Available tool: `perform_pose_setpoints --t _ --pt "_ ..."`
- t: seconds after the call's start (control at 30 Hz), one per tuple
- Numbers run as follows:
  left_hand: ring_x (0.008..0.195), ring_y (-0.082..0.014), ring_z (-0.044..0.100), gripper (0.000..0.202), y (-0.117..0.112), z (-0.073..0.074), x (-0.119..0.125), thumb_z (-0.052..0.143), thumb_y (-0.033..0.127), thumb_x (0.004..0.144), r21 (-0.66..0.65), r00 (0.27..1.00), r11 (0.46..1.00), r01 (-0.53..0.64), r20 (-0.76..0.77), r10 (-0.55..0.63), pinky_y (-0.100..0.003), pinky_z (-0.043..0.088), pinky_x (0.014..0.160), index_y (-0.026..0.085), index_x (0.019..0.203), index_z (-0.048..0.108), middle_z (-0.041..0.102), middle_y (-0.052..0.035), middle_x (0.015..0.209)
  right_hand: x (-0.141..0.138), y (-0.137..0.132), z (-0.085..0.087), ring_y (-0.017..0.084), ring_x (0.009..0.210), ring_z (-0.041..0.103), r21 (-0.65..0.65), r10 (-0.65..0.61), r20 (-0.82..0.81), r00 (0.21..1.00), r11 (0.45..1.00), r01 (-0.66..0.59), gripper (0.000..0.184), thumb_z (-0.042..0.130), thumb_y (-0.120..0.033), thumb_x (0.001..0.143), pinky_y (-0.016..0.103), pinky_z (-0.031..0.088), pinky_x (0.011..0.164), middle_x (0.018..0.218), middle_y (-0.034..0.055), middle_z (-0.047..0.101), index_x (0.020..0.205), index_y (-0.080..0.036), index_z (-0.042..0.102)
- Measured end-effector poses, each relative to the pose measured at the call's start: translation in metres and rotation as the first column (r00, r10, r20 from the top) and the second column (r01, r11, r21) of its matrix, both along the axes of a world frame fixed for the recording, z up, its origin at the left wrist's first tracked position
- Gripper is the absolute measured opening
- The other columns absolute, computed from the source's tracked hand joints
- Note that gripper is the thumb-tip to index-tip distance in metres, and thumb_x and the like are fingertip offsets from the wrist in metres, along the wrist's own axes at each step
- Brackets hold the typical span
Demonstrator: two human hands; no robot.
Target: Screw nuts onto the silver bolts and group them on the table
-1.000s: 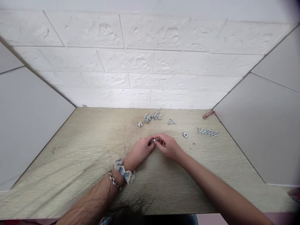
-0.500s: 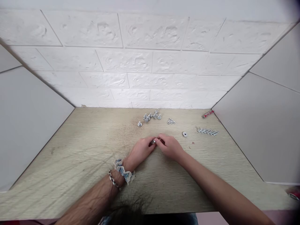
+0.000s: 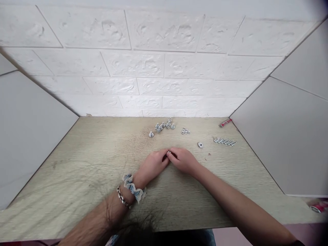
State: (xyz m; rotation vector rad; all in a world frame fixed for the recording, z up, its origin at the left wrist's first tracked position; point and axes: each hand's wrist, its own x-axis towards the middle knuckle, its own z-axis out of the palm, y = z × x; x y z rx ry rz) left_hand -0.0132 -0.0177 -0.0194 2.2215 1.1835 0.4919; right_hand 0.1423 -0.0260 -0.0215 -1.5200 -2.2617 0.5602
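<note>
Both hands meet at the middle of the table with fingertips together. My left hand (image 3: 154,164) is closed in a pinch, scrunchie and chain bracelet on its wrist. My right hand (image 3: 185,160) pinches against it from the other side. Between them glints a small metal fastener (image 3: 169,152), mostly hidden by the fingers. Beyond the hands stand several bolts with washers (image 3: 158,127) in a loose group, one of them apart (image 3: 151,134). Right of these lie several nuts (image 3: 185,131). A large washer (image 3: 200,145) rests nearer my right hand, and a slanted row of bolts (image 3: 224,141) is farther right.
The wooden table (image 3: 97,147) runs back to a white brick-patterned wall (image 3: 150,65), with grey panels on both sides. A red cylinder (image 3: 225,123) lies in the back right corner, and another red object (image 3: 319,206) at the right edge. Small brown crumbs (image 3: 209,154) lie near the washer.
The fingers have closed in further, so less of the metal fastener shows. The whole view has shifted slightly; the pieces on the table keep their places.
</note>
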Motion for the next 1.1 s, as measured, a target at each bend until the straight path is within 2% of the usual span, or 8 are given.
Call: perform_pose_setpoints --t 0.3,0.5,0.73,0.87,1.0,1.1 --pt "0.083 -0.0209 0.061 0.022 -0.003 -0.0042 -0.0002 0.04 0.025 0.084 0.091 0.987 0.995 0.029 -0.159 -0.014 -0.029 0.043 0.068 0.02 0.101 0.054 0.065 -0.0048 0.095 0.0011 0.0003 0.002 0.013 0.069 0.05 -0.012 0.036 0.077 0.996 0.999 -0.035 0.019 0.04 -0.023 0.086 0.025 0.028 0.061 0.075 0.002 0.06 0.073 -0.017 0.053" --pt "0.083 -0.0196 0.061 0.02 -0.0029 -0.005 -0.0004 0.04 0.024 0.084 0.092 0.991 0.995 0.049 -0.13 -0.037 -0.028 0.043 0.068 0.02 0.099 0.054 0.065 -0.0042 0.094 0.0009 0.0006 -0.0003 0.013 0.068 0.049 -0.005 0.028 0.082 0.996 1.0 -0.027 0.019 0.041 -0.023 0.085 0.025 0.028 0.06 0.074 0.0017 0.06 0.073 -0.017 0.053" --pt "0.079 -0.0184 0.06 0.021 -0.0001 -0.0059 -0.0003 0.041 0.024 0.084 0.061 0.996 0.998 0.022 -0.087 -0.017 -0.027 0.042 0.067 0.02 0.099 0.056 0.066 -0.0036 0.091 0.0011 0.002 -0.0012 0.012 0.065 0.048 0.015 0.023 0.032 0.999 1.0 -0.023 0.019 0.042 -0.026 0.086 0.024 0.028 0.058 0.072 0.0011 0.059 0.074 -0.017 0.053" --pt "0.08 -0.0174 0.06 0.023 -0.0003 -0.003 0.0001 0.041 0.02 0.083 0.032 0.999 0.999 0.01 -0.049 -0.008 -0.026 0.042 0.068 0.021 0.101 0.057 0.066 -0.0029 0.092 0.0005 0.001 -0.0024 0.012 0.064 0.047 0.088 0.012 0.004 1.0 0.996 -0.012 0.017 0.045 -0.026 0.085 0.024 0.028 0.058 0.07 0.0008 0.058 0.073 -0.017 0.054" --pt "0.081 -0.0171 0.06 0.024 -0.0019 -0.0005 0.0001 0.042 0.02 0.083 0.02 1.0 1.0 0.004 -0.031 -0.003 -0.026 0.042 0.068 0.022 0.102 0.057 0.066 -0.0023 0.095 0.0001 -0.0008 -0.0033 0.012 0.062 0.048 0.193 0.0 0.042 0.999 0.981 -0.008 0.017 0.046 -0.026 0.084 0.025 0.029 0.059 0.068 0.0012 0.058 0.071 -0.017 0.053" --pt "0.08 -0.0171 0.06 0.026 -0.0028 0.0011 0.0 0.041 0.019 0.082 0.021 1.0 1.0 0.004 -0.03 -0.004 -0.026 0.042 0.068 0.022 0.103 0.057 0.066 -0.0021 0.095 0.0001 -0.001 -0.0036 0.012 0.061 0.049 0.224 -0.009 0.065 0.998 0.975 -0.006 0.02 0.045 -0.028 0.084 0.025 0.029 0.059 0.068 0.0014 0.059 0.07 -0.017 0.053"
